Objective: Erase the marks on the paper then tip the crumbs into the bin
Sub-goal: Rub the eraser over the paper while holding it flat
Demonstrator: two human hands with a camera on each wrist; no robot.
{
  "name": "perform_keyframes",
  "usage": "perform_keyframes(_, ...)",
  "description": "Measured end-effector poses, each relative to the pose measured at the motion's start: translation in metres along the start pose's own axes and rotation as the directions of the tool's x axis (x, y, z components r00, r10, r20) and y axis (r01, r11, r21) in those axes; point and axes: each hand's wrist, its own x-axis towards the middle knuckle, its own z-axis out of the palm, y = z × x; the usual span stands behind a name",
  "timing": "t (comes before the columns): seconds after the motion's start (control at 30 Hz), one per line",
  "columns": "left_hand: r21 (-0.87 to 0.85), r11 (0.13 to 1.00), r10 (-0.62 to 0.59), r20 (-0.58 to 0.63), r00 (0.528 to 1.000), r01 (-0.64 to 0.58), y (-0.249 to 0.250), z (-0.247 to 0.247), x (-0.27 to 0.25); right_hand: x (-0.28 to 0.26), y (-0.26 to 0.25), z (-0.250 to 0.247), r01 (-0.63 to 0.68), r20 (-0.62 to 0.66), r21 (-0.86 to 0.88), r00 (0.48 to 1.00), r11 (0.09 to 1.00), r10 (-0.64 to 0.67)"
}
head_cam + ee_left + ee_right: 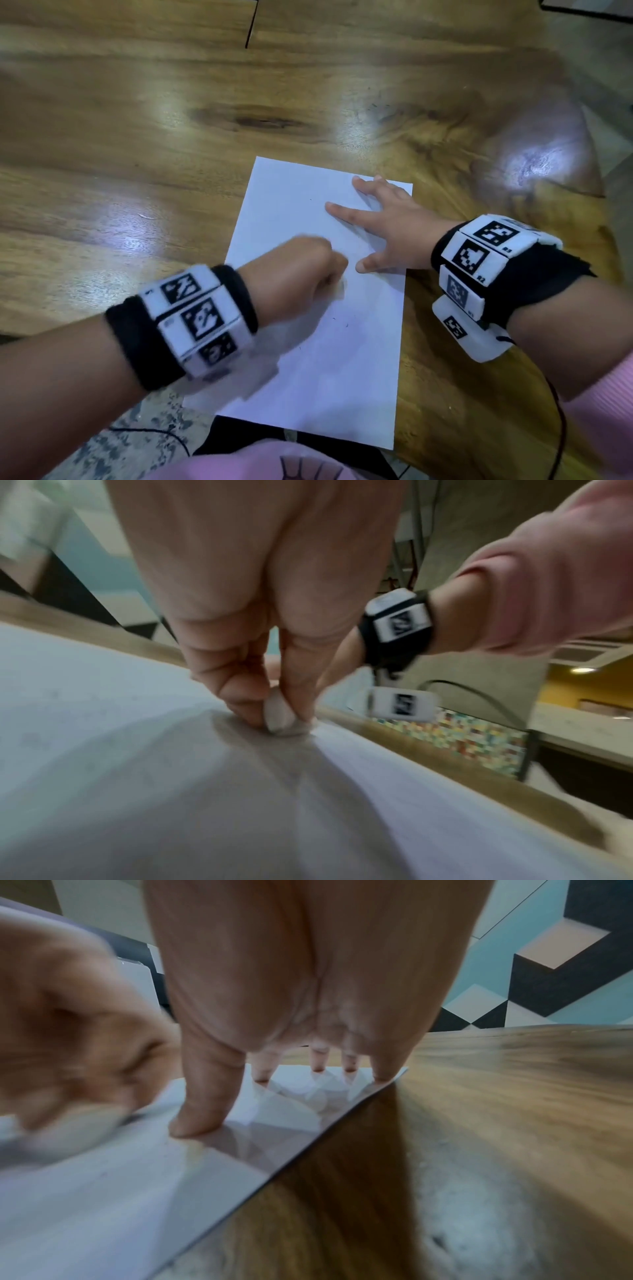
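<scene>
The left hand [294,270] is pinching a small white eraser [282,719] between thumb and fingertips, pressing it onto the middle of the paper [329,370], presumably rubbing at marks. The right hand [387,229] is lying open, fingers spread flat on the sheet's far right corner, likely pinning it against sliding. The paper is sitting at the wooden table's [137,144] near edge. No bin is showing.

Left hand [301,270] fisted, right hand [387,229] flat, fingers spread.
</scene>
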Motion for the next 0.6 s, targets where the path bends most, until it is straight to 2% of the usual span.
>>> perform_keyframes(0.1,-0.071,0.997,0.040,0.233,0.972,-0.024,0.007,0.010,-0.025,-0.001,0.000,-0.001,0.005,0.005,-0.011,1.000,1.000,-0.005)
perform_keyframes(0.13,-0.067,0.997,0.045,0.242,0.969,-0.029,0.007,0.009,-0.022,-0.001,-0.001,-0.001,0.006,0.003,-0.011,1.000,1.000,-0.006)
perform_keyframes(0.17,-0.045,0.998,0.047,0.200,0.979,-0.039,0.006,0.005,-0.015,-0.001,-0.001,-0.001,0.004,0.001,-0.009,1.000,1.000,-0.004)
perform_keyframes(0.27,0.062,0.998,-0.032,-0.022,0.999,0.033,0.007,-0.005,0.013,-0.001,-0.001,-0.001,0.004,-0.002,0.012,1.000,1.000,-0.004)
perform_keyframes(0.33,0.076,0.995,-0.061,-0.067,0.996,0.066,0.006,-0.003,0.017,-0.001,-0.001,-0.001,0.003,-0.001,0.019,1.000,1.000,-0.003)
perform_keyframes(0.37,0.064,0.998,-0.020,-0.048,0.999,0.023,0.007,0.000,0.011,-0.001,0.000,-0.001,0.001,0.001,0.017,1.000,1.000,-0.001)
perform_keyframes(0.43,0.015,0.995,0.095,0.068,0.993,-0.096,0.010,0.007,-0.011,0.000,0.001,0.000,-0.002,0.005,0.008,1.000,1.000,0.002)
perform_keyframes(0.53,-0.028,0.992,0.126,0.257,0.958,-0.123,0.012,0.013,-0.030,-0.001,0.001,0.000,-0.003,0.008,0.013,1.000,1.000,0.003)
perform_keyframes(0.6,-0.008,0.992,0.125,0.208,0.970,-0.126,0.007,0.008,-0.020,-0.001,0.000,0.000,-0.003,0.011,0.007,1.000,1.000,0.003)
